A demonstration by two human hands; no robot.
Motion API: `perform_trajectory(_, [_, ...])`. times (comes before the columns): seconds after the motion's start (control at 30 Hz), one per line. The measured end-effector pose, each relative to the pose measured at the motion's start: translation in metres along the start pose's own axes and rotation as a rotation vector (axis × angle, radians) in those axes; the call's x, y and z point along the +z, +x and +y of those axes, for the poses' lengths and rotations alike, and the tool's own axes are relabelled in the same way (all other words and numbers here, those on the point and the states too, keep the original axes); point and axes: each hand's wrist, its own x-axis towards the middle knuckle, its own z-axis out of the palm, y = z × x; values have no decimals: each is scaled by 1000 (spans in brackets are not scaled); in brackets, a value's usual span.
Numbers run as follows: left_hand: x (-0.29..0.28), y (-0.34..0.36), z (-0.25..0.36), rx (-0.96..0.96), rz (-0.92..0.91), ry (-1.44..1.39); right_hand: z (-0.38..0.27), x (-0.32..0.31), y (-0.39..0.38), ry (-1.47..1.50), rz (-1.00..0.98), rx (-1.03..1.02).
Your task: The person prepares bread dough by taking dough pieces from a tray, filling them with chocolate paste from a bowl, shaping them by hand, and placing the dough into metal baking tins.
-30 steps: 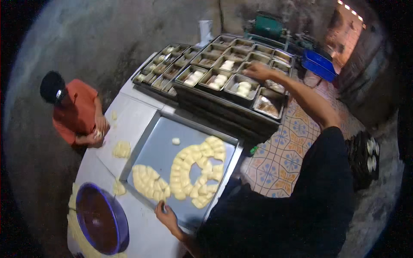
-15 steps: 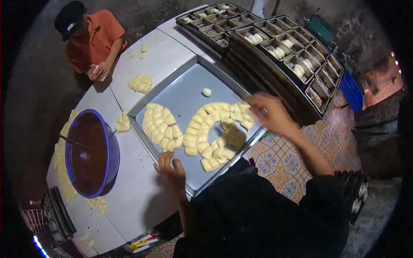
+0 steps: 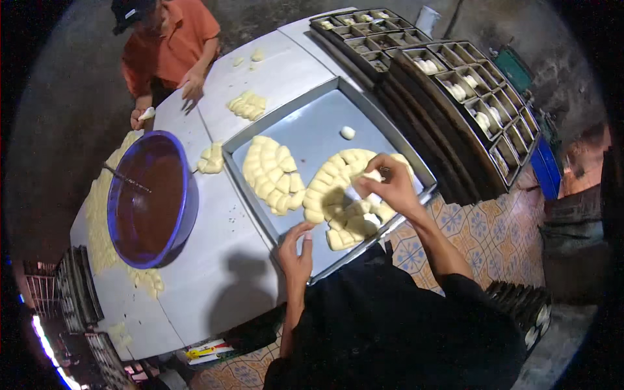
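My right hand (image 3: 395, 185) is over the near right part of a large metal tray (image 3: 260, 219), its fingers pinched on a small pale dough piece (image 3: 373, 175). Beneath it, a curved band of dough pieces (image 3: 325, 182) lies in the tray, partly hidden by the hand and its shadow. My left hand (image 3: 296, 250) is at the tray's near left wall, thumb and fingers apart, with nothing visible in it. Left of the band is a fan-shaped cluster of dough pieces (image 3: 268, 170). A single dough ball (image 3: 348, 132) sits apart toward the far side.
A blue basin (image 3: 190, 218) holding brown contents and a thin stick stands on the white table (image 3: 211, 260), with more dough around it. Dark stacked moulds (image 3: 448, 130) rise beyond the tray's right side. Across the table, a person in orange (image 3: 179, 42) holds a small dough piece.
My right hand has moved left from the tray's right edge to above the dough band and now shows a dough piece. The view has shifted. The other person's hands have moved apart.
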Motion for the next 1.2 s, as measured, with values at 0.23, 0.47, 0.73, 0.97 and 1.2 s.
perform_trajectory(0.23, [14, 26, 50, 62, 61, -283, -28, 69, -12, 242, -229, -98])
perform_trajectory(0.47, [14, 24, 43, -41, 427, -343, -12, 105, 14, 40, -285, -161])
perform_trajectory(0.73, [-41, 41, 55, -114, -120, -1611, 15, 151, 36, 393, -784, 52])
perform_trajectory(0.97, [-259, 171, 15, -171, 643, 255, 31, 162, 36, 484, -793, 74])
perform_trajectory(1.2, [-238, 202, 27, -636, 322, 330, 78, 165, 38, 499, -679, 75])
